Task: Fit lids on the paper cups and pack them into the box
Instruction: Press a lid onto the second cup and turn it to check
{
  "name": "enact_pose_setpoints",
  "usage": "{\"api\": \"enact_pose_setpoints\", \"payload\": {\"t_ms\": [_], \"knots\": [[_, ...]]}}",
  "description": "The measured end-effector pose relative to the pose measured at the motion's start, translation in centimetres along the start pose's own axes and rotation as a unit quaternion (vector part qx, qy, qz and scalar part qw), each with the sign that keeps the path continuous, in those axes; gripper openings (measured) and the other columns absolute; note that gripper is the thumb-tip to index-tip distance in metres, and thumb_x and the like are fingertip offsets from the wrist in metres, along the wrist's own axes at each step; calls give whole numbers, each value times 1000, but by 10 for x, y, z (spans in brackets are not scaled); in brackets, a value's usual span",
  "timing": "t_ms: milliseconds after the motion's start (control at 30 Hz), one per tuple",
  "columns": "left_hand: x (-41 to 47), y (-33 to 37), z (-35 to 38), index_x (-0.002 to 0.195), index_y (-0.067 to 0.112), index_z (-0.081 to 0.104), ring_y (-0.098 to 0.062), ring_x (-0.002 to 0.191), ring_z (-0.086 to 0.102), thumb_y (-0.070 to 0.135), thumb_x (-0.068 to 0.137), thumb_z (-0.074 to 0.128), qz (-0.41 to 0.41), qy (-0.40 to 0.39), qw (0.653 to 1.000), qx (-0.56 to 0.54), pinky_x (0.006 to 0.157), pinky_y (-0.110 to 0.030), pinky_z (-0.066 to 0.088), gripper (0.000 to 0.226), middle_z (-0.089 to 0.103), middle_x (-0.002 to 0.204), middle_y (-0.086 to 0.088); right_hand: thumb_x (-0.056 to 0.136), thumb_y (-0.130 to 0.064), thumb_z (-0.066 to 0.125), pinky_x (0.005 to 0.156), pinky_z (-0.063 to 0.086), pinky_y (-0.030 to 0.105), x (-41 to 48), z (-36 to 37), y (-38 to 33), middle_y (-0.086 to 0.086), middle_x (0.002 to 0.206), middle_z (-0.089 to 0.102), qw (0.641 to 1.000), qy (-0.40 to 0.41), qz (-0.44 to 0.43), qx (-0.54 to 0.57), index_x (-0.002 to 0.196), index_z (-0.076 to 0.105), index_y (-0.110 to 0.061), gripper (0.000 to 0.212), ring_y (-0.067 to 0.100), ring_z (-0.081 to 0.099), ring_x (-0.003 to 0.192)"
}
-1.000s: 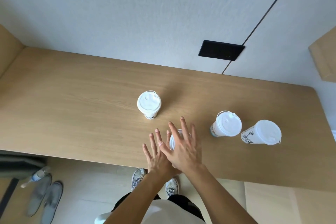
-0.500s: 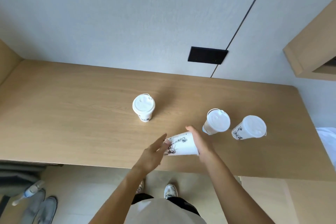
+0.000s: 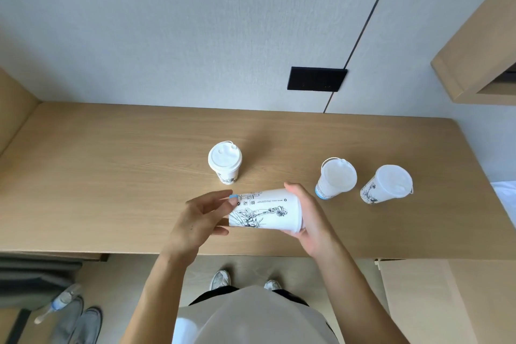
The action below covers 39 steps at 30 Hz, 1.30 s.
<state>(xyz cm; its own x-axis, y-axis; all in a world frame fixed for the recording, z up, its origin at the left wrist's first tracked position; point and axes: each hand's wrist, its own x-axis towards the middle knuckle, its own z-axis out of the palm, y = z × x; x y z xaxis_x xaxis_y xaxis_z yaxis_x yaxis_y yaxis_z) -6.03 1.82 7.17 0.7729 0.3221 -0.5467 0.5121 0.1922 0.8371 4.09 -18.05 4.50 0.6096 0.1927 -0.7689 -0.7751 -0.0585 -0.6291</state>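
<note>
A white paper cup [image 3: 265, 211] with black line drawings lies on its side above the desk's front edge, held between both hands. My left hand [image 3: 201, 220] holds its narrow base end with thumb and fingers. My right hand [image 3: 310, 218] wraps its lidded wide end. Three more lidded cups stand on the wooden desk [image 3: 111, 176]: one cup [image 3: 224, 160] just behind my hands, and a pair at the right, the nearer cup [image 3: 336, 177] and the farther cup [image 3: 389, 183]. No box is recognisable on the desk.
A black socket plate [image 3: 317, 79] sits on the wall behind the desk. A wooden shelf [image 3: 474, 58] juts out at the upper right. A tan cardboard surface [image 3: 432, 299] stands below the desk at the right. Slippers and a bottle [image 3: 60, 303] lie on the floor at the left.
Both hands pressed down on the upright cup's lid a second ago. They have since lifted the cup and tipped it onto its side, base to the left.
</note>
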Motion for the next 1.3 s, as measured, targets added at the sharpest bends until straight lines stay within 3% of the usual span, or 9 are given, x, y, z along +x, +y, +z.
{"api": "enact_pose_setpoints", "payload": {"t_ms": [200,400,600,700,833,1000,1067,1200,1300], "knots": [[-5,6,-9,116,15,77,-27,77,76,46,84,73,-5,-14,1000,-12,58,-26,54,45,80,107,-6,54,-63,78,103,54,46,-8,13,-5,1,130,73,999,-13,-49,5,124,69,-31,77,23,69,122],[-10,12,-18,112,20,78,-24,72,72,52,76,71,27,0,1000,-10,63,-30,48,48,81,102,-4,54,-62,78,104,55,48,-18,25,-6,-7,132,70,996,-16,-80,20,123,69,-39,73,17,66,124],[-13,16,-26,119,24,75,-24,78,73,42,85,72,53,2,999,-6,68,-33,52,39,80,109,1,58,-64,77,99,58,47,-23,35,-6,1,134,68,996,-16,-90,23,120,69,-32,70,21,65,125],[-13,15,-29,113,19,78,-25,72,72,42,90,71,41,21,999,-9,63,-31,52,34,80,107,-2,57,-63,77,99,57,47,-27,40,-6,-1,126,71,994,-16,-102,23,117,70,-31,68,20,67,121],[-15,16,-36,120,25,74,-23,87,75,36,80,83,63,-26,998,-3,74,-33,56,43,79,114,1,57,-61,76,102,55,49,-28,39,-5,-3,119,72,993,-11,-112,41,107,72,-33,58,19,67,120],[-11,16,-33,113,19,76,-26,70,71,36,88,74,37,11,999,-17,59,-29,51,30,81,102,-6,55,-59,77,102,55,47,-29,41,-3,-6,115,71,993,-9,-112,46,107,70,-33,59,21,66,124],[-12,17,-35,119,19,74,-26,75,70,31,86,75,48,-12,999,-21,65,-29,53,34,81,105,-7,55,-58,77,102,55,47,-29,40,-3,-8,112,71,992,-6,-115,50,112,70,-32,63,20,67,123],[-11,18,-33,114,18,76,-29,74,74,49,79,73,20,1,1000,-20,69,-33,55,47,81,102,-4,54,-55,78,101,56,46,-31,41,-6,-7,114,73,992,-2,-115,54,114,72,-31,66,18,68,119],[-9,16,-35,117,16,75,-28,76,74,38,86,73,15,-11,1000,-23,72,-32,57,38,81,104,-8,64,-49,76,94,57,41,-33,43,-6,-12,107,74,992,-3,-121,48,111,72,-33,50,12,70,110]]}}
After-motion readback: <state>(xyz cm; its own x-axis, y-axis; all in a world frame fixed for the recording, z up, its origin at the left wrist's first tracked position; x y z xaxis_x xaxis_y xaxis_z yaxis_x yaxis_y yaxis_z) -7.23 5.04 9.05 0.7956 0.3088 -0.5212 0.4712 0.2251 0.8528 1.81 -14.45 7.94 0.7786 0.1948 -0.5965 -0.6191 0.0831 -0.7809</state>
